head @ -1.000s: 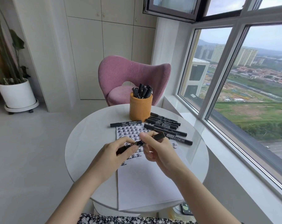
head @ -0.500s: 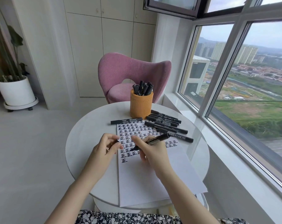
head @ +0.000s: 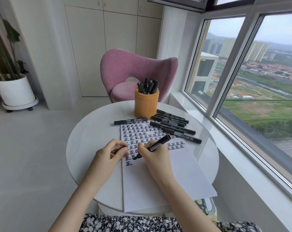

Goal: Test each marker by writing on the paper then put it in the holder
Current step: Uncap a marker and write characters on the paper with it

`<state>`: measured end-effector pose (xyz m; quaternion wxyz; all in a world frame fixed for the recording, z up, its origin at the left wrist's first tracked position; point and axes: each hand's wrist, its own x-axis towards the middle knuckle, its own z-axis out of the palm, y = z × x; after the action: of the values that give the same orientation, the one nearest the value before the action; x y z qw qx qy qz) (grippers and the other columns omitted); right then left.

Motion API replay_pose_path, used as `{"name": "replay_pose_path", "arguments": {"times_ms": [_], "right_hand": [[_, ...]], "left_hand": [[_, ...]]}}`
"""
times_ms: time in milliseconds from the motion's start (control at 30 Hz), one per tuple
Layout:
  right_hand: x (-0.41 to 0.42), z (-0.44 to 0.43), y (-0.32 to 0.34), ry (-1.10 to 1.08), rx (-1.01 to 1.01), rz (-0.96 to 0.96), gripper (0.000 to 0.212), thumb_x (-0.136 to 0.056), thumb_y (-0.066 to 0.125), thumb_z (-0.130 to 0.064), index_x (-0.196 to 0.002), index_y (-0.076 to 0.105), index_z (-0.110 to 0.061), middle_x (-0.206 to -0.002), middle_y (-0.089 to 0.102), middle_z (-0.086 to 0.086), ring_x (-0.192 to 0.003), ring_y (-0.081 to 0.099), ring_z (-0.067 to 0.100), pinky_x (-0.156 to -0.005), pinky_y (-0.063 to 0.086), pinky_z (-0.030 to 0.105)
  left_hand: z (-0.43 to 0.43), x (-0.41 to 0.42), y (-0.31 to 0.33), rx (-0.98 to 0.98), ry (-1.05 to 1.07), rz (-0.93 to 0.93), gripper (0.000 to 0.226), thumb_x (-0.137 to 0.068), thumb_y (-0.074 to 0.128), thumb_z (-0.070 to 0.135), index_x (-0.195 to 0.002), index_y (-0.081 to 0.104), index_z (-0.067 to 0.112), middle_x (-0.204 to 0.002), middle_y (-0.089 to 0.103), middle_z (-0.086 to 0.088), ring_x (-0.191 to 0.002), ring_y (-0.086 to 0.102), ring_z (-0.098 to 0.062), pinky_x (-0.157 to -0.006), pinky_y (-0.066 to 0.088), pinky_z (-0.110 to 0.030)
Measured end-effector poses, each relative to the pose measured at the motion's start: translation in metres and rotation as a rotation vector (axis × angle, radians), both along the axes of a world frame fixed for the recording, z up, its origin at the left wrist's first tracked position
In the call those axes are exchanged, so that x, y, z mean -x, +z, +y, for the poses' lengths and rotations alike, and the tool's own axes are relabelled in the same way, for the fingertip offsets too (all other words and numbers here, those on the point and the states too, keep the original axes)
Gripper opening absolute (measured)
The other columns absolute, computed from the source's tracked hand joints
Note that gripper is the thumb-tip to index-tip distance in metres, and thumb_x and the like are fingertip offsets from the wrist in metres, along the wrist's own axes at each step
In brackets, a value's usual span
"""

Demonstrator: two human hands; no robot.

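Between my right thumb and fingers (head: 142,148) I pinch a black marker (head: 156,145), its tip down on the paper (head: 158,178) just right of the last written character, its back end tilted up and away toward the holder (head: 146,104). My right hand (head: 156,158) rests on the sheet. My left hand (head: 108,154) lies at the paper's left edge, fingers curled around something small and dark; I cannot tell for sure that it is the cap. Beyond the sheet's far edge the orange holder stands full of capped markers (head: 149,86). A single marker (head: 131,121) lies left of the holder's base, and a row of loose markers (head: 173,125) lies to its right, all on the round white table (head: 85,139)
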<state>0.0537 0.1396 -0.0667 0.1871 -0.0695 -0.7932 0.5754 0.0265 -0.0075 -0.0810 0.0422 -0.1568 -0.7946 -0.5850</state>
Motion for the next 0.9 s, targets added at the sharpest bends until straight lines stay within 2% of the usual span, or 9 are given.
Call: {"name": "replay_pose_path", "arguments": {"times_ms": [100, 367, 567, 733, 800, 900], "right_hand": [[0.0013, -0.0001, -0.0028, -0.008, -0.041, -0.033, 0.036, -0.083, 0.064, -0.021, -0.063, 0.05, 0.006, -0.05, 0.044, -0.001, -0.05, 0.035, 0.009, -0.049, 0.028, 0.022], [0.0028, -0.0002, -0.0035, -0.018, -0.056, -0.045, 0.036, -0.082, 0.064, -0.022, -0.062, 0.05, 0.004, -0.05, 0.044, -0.002, -0.052, 0.037, 0.01, -0.052, 0.031, 0.025], [0.0033, -0.0011, -0.0051, -0.013, -0.064, -0.094, 0.04, -0.082, 0.064, -0.024, -0.05, 0.04, -0.018, -0.042, 0.04, -0.009, -0.049, 0.034, 0.009, -0.052, 0.03, 0.027], [0.0014, -0.0009, -0.0031, -0.023, -0.059, -0.061, 0.035, -0.082, 0.061, -0.019, -0.062, 0.046, 0.004, -0.055, 0.039, 0.004, -0.054, 0.032, 0.013, -0.052, 0.027, 0.03], [0.0003, -0.0006, -0.0028, -0.022, -0.042, -0.055, 0.032, -0.082, 0.06, -0.017, -0.061, 0.045, 0.002, -0.055, 0.037, 0.004, -0.054, 0.031, 0.013, -0.05, 0.024, 0.028], [0.0003, -0.0003, -0.003, -0.021, -0.038, -0.055, 0.028, -0.082, 0.06, -0.016, -0.059, 0.044, -0.01, -0.054, 0.035, 0.002, -0.054, 0.03, 0.013, -0.05, 0.023, 0.027]], "left_hand": [[-0.0009, 0.0009, -0.0018, 0.02, 0.007, 0.005, 0.006, -0.09, 0.059, 0.012, -0.094, 0.062, 0.016, -0.077, 0.073, 0.002, -0.07, 0.065, 0.002, -0.069, 0.047, -0.007], [-0.0022, 0.0016, -0.0029, 0.044, 0.008, 0.008, 0.007, -0.09, 0.058, 0.014, -0.094, 0.061, 0.019, -0.083, 0.072, 0.011, -0.077, 0.066, -0.002, -0.078, 0.05, -0.019], [-0.0019, 0.0027, -0.0041, 0.039, 0.015, 0.001, 0.006, -0.09, 0.059, 0.014, -0.094, 0.062, 0.018, -0.083, 0.073, 0.011, -0.077, 0.067, -0.002, -0.082, 0.051, -0.025], [-0.0025, 0.0031, -0.0048, 0.038, 0.012, -0.001, 0.006, -0.09, 0.059, 0.015, -0.094, 0.062, 0.018, -0.083, 0.073, 0.009, -0.081, 0.068, -0.004, -0.083, 0.051, -0.028], [-0.0025, 0.0027, -0.0048, 0.04, 0.01, 0.001, 0.006, -0.09, 0.059, 0.015, -0.094, 0.062, 0.018, -0.084, 0.073, 0.008, -0.081, 0.068, -0.004, -0.083, 0.052, -0.028], [-0.0024, 0.0023, -0.0046, 0.034, 0.007, -0.002, 0.006, -0.09, 0.059, 0.015, -0.094, 0.061, 0.018, -0.084, 0.073, 0.008, -0.081, 0.069, -0.005, -0.084, 0.051, -0.029]]}}
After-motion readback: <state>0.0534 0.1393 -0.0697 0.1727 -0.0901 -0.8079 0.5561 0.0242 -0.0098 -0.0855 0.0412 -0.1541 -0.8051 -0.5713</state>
